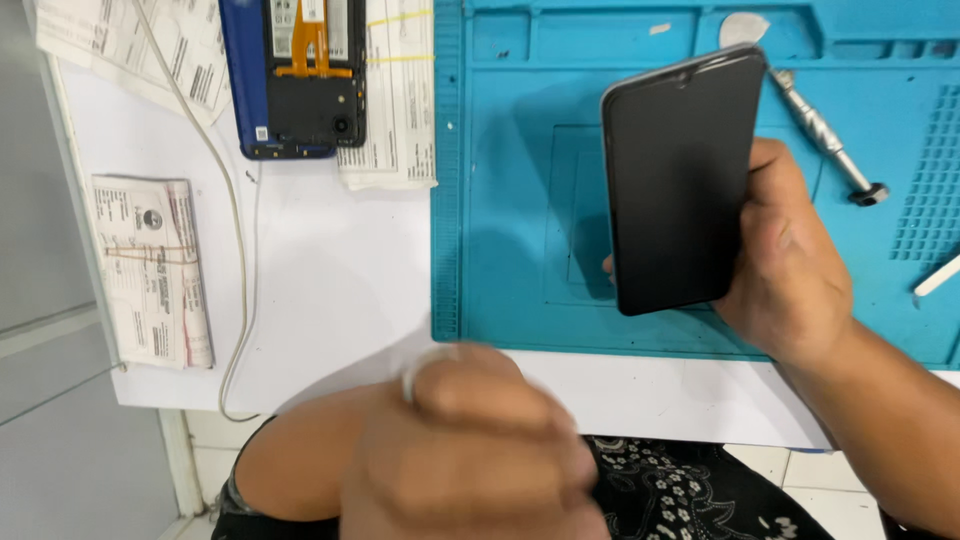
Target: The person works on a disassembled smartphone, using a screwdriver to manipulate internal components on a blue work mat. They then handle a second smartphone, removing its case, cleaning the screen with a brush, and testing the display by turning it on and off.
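Observation:
My right hand (785, 255) grips a black smartphone (680, 180), dark screen facing me, above the blue silicone repair mat (520, 200). Fingertips show at the phone's left edge. My left hand (470, 455) is blurred, low in the view near the table's front edge. Its fingers are curled into a fist, and a small pale object seems to stick out at the top; what it is cannot be made out.
A metal screwdriver (825, 135) and a white plastic tool (938, 276) lie on the mat's right side. An opened blue phone with exposed insides (300, 75) rests on papers (395, 120) at top left. A bundled paper stack (152, 270) and a white cable (238, 230) lie on the white table.

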